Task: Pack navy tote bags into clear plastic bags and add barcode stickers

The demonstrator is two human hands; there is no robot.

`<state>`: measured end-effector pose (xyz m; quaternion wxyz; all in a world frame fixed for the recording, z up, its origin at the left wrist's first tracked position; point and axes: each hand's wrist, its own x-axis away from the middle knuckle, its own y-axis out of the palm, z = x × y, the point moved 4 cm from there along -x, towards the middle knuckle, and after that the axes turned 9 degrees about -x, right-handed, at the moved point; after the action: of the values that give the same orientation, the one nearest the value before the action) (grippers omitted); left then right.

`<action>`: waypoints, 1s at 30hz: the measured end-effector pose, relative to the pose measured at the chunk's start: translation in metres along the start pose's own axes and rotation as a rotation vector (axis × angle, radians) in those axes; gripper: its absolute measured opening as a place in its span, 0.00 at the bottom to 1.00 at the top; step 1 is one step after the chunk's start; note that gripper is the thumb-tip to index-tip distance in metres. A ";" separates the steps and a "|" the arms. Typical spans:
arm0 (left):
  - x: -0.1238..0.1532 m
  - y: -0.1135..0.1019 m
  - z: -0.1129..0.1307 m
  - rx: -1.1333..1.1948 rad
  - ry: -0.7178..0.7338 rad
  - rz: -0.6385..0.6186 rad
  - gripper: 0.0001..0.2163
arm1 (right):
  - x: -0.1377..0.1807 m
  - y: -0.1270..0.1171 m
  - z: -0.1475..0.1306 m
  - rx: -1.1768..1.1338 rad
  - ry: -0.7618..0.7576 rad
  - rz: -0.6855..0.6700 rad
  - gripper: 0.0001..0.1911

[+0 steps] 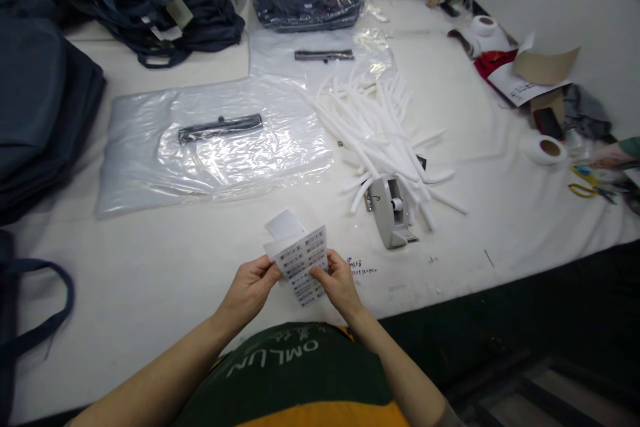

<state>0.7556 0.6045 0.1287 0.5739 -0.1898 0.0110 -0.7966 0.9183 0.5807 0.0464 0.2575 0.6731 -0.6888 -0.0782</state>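
A sheet of barcode stickers (303, 268) is held up in front of me, just above the white table. My left hand (250, 287) pinches its left edge between thumb and fingers. On the other side, my right hand (337, 280) grips the right edge, the thumb lying over the printed face. Behind the sheet, a white slip of paper (285, 223) shows partly; whether it touches the sheet I cannot tell. A grey tape dispenser (387, 217) stands to the right, beyond my right hand.
Clear plastic bags (145, 140) lie flat ahead. White foam strips (370, 120) are heaped behind the dispenser. Dark blue bags (35, 93) pile up at left. Yellow-handled pliers (584, 191) and a tape roll (545, 149) lie right. Across the table, a person handles a plastic-wrapped bag (307, 8).
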 end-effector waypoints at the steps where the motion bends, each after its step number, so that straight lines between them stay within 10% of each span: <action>1: 0.000 0.001 0.000 0.003 -0.005 0.001 0.21 | -0.001 0.000 0.001 -0.008 0.007 0.002 0.13; 30: -0.009 0.011 -0.018 0.085 -0.119 0.041 0.21 | -0.005 0.010 0.001 -0.105 0.133 -0.001 0.14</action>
<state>0.7622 0.6059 0.1068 0.5973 -0.2121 -0.0532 -0.7716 0.9091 0.5862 0.0491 0.3378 0.6628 -0.6647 -0.0694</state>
